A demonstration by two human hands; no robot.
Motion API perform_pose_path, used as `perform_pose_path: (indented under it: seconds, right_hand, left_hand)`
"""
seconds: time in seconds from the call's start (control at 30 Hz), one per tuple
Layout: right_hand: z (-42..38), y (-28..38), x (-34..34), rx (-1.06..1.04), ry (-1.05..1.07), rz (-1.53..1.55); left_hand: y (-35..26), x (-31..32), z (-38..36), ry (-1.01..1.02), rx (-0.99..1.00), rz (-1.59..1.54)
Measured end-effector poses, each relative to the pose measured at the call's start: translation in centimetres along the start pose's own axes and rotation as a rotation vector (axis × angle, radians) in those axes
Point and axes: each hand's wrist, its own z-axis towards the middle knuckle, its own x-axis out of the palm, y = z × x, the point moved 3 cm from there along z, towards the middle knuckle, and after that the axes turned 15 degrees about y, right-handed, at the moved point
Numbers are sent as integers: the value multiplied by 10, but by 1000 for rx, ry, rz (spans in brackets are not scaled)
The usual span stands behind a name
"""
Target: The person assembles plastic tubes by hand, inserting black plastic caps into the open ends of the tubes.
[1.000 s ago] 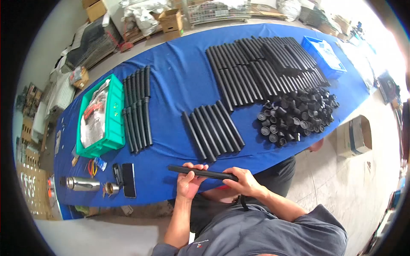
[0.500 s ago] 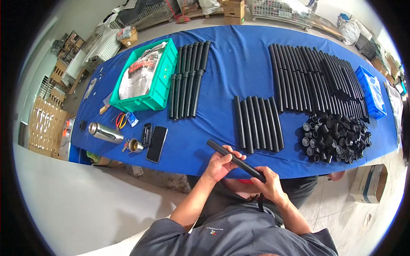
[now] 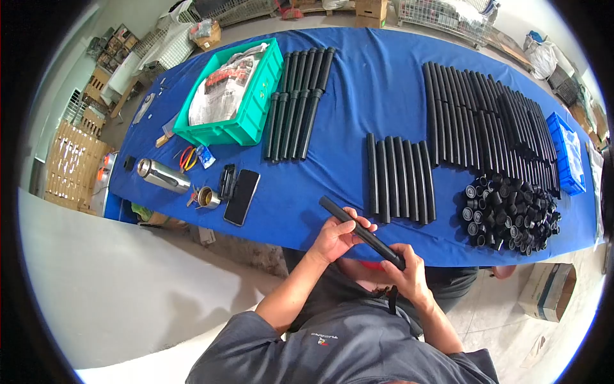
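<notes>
A black tube (image 3: 374, 240) slants between my two hands, close over the front edge of the table. My left hand (image 3: 336, 237) is wrapped round its middle from below, thumb along the top. My right hand (image 3: 407, 270) grips the near end, which its fingers partly cover. Just beyond the hands, several black tubes (image 3: 401, 179) lie side by side in a row. Right of them is a heap of small black caps (image 3: 508, 214).
A large stack of black tubes (image 3: 476, 115) lies at the back right beside a blue crate (image 3: 567, 153). More tubes with thicker ends (image 3: 292, 125) lie by a green crate (image 3: 272, 77). A phone (image 3: 242, 198), steel flask (image 3: 163, 176) and cup (image 3: 208, 197) stand front left.
The camera view has shifted, so the table's things appear farther right and mostly a little higher. Both hands keep hold of the same tube in nearly the same pose.
</notes>
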Motion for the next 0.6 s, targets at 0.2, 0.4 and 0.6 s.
perform_pose_path:
  seconds: [0.2,0.4,0.6]
  right_hand:
    - [3,-1,1,-13,-57,-34]
    - [2,-4,-10,-98,3,-91]
    - [-27,-27,-34,190,138,374]
  left_hand:
    - [0,-2,2,-34,17,4]
    - [1,-4,1,-33,14,26]
    - [-1,-4,3,-32,14,-69]
